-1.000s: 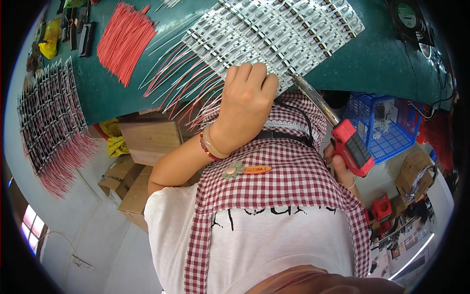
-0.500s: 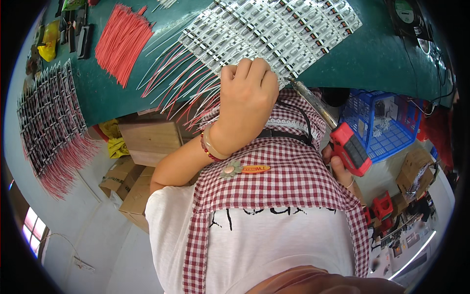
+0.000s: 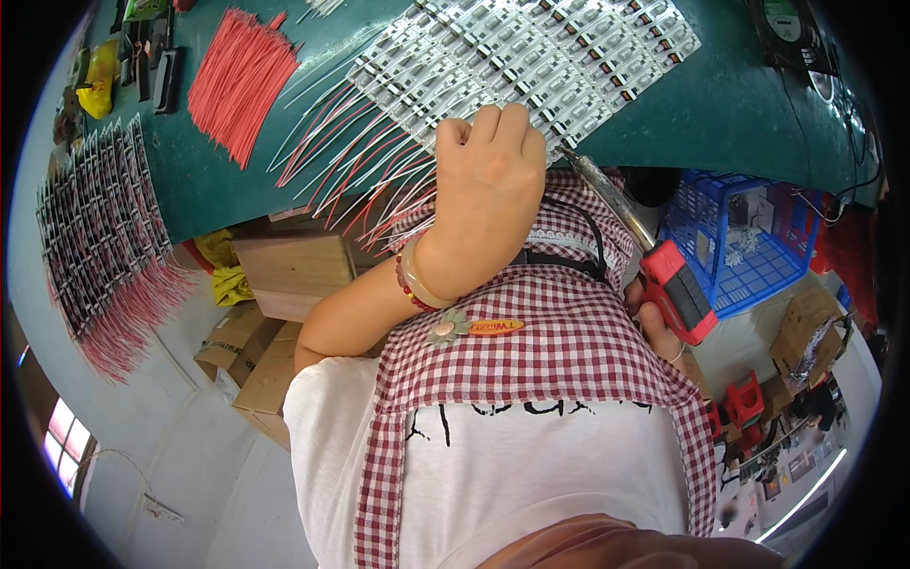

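Note:
My left hand (image 3: 491, 194) is bent over the near edge of a slanted panel of silvery circuit boards (image 3: 512, 57), its fingers curled in. What the fingertips pinch is hidden beneath the hand. In my right hand (image 3: 656, 327), partly covered by the tool, is a soldering iron (image 3: 678, 289) with a red and black handle. Its metal barrel points up and left, the tip close to the panel edge just right of my left fingers. Red and white wires (image 3: 365, 161) stick out from the panel's left side and hang past the table edge.
A bundle of red wires (image 3: 242, 85) lies on the green table (image 3: 749, 133). Wired boards (image 3: 104, 228) droop over its left edge. A blue plastic basket (image 3: 744, 237) stands below at right, cardboard boxes (image 3: 256, 370) at left. Cables run along the table's right side.
My left hand has shifted slightly right, its fingers still curled. The soldering iron's tip has moved a little right and up along the panel edge.

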`<control>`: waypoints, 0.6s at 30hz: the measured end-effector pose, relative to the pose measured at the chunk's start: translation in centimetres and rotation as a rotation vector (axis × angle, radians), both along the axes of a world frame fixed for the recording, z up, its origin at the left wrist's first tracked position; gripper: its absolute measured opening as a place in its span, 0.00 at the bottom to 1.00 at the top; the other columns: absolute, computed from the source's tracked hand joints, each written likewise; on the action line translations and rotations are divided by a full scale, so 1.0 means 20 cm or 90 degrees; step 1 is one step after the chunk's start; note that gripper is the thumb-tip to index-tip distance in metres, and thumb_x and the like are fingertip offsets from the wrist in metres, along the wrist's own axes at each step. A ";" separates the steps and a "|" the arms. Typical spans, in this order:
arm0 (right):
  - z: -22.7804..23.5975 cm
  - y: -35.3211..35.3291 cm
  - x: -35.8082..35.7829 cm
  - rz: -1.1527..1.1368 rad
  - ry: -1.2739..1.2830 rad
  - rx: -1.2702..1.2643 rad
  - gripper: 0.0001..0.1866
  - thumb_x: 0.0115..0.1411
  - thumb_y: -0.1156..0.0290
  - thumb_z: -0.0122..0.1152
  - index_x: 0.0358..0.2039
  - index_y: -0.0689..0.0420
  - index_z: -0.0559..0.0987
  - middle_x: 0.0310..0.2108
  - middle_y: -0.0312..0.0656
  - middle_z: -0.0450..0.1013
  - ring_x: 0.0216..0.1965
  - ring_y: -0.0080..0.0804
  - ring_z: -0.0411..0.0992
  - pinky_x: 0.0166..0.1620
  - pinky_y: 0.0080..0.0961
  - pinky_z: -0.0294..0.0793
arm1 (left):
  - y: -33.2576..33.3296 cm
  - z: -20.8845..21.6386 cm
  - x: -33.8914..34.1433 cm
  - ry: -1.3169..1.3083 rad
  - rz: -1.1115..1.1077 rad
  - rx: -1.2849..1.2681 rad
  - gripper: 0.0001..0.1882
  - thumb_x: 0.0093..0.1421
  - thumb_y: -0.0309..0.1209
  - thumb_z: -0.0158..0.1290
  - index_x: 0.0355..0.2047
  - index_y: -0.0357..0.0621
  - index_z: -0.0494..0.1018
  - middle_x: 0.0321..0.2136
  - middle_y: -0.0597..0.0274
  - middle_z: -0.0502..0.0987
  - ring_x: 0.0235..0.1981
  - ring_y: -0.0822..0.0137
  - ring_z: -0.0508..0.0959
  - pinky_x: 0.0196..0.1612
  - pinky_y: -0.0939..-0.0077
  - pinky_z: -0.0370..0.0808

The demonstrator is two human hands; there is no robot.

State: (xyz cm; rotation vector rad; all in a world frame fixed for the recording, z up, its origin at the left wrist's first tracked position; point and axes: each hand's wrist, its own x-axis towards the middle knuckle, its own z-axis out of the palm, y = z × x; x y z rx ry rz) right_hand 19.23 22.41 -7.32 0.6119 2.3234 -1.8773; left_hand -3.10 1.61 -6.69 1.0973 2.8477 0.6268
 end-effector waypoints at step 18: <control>0.04 0.05 -0.35 -0.124 0.266 -0.271 0.26 0.69 0.53 0.51 0.54 0.63 0.64 0.24 0.41 0.69 0.17 0.22 0.63 0.22 0.22 0.68 | -0.86 -0.01 -0.76 0.245 0.287 -0.139 0.09 0.55 0.30 0.62 0.37 0.47 0.78 0.37 0.60 0.79 0.43 0.53 0.76 0.42 0.56 0.73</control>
